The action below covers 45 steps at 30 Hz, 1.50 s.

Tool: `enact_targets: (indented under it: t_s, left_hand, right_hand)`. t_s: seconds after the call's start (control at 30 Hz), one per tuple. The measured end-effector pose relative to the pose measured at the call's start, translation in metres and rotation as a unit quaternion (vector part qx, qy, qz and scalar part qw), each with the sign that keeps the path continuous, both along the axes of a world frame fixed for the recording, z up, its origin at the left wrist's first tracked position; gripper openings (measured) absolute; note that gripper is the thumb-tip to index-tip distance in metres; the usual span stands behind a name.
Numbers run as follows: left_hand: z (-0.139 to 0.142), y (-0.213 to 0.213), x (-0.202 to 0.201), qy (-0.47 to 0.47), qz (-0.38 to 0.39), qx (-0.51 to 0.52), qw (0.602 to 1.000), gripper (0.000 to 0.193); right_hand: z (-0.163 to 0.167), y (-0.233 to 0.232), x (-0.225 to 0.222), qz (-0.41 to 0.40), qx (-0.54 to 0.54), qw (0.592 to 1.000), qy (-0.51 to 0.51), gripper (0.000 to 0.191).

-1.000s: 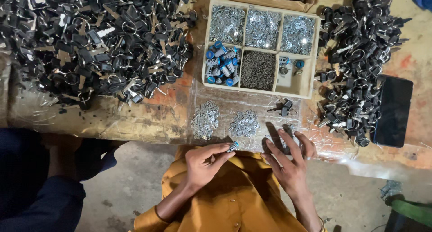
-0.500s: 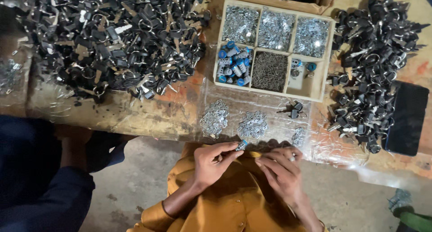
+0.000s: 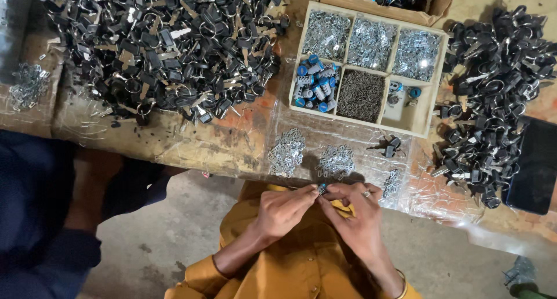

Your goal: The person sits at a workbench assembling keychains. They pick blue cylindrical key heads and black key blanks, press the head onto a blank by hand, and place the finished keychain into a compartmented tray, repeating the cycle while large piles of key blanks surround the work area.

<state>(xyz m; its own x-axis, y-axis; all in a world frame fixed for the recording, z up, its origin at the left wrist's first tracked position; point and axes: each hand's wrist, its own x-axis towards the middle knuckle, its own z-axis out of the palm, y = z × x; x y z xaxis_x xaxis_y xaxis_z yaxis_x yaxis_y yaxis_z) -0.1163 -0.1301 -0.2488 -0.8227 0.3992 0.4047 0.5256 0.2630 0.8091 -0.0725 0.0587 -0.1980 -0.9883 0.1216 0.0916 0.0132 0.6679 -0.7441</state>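
I am holding both hands close together just below the near edge of the worn wooden table (image 3: 191,142), over my mustard-yellow shirt (image 3: 290,270). My left hand (image 3: 282,209) is coming in from the lower left with its back to the camera, fingers curled and thumb and forefinger drawn together at the tip. My right hand (image 3: 357,215) is reaching in from the lower right, wrist bent, with a ring on one finger, and its fingertips are meeting those of the left. Between them I am pinching a small blue-and-silver cylindrical lock part (image 3: 322,188); both hands are closed around it, so only its end is showing. It is too small and too covered for me to say which way its long axis is running, though the blue end is facing up toward the table.

Just beyond my fingertips, two small heaps of bright metal clips (image 3: 286,154) are lying on clear plastic sheeting (image 3: 348,139). Farther back a pale wooden tray with compartments (image 3: 429,110) is holding silver parts, dark pins and more blue cylinders. A big pile of black padlocks with keys (image 3: 162,44) is spreading on the left, and another pile of black padlocks (image 3: 493,102) is on the right, beside a flat black phone (image 3: 536,165). A person in dark blue clothing (image 3: 40,218) is sitting at my left.
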Motion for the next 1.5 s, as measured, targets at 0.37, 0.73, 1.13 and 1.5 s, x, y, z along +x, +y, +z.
enact_targets:
  t_s: [0.37,0.73,1.13,1.5]
  left_hand:
    - [0.023,-0.010,-0.003,-0.420,-0.082,0.148,0.892,0.021]
    - [0.022,-0.013,-0.005,-0.484,-0.085,0.176,0.853,0.015]
    - [0.029,-0.005,-0.008,-0.510,-0.103,0.225,0.824,0.019]
    - [0.042,-0.008,-0.023,-0.549,-0.138,0.207,0.798,0.043]
  right_hand:
    - [0.005,0.026,-0.002,0.134,-0.032,0.990,-0.035,0.033]
    - [0.010,0.020,-0.003,0.181,-0.028,0.983,-0.002,0.030]
    - [0.007,0.021,0.000,0.170,0.012,0.980,0.105,0.032]
    - [0.000,0.024,0.006,0.160,0.021,0.983,0.086,0.033]
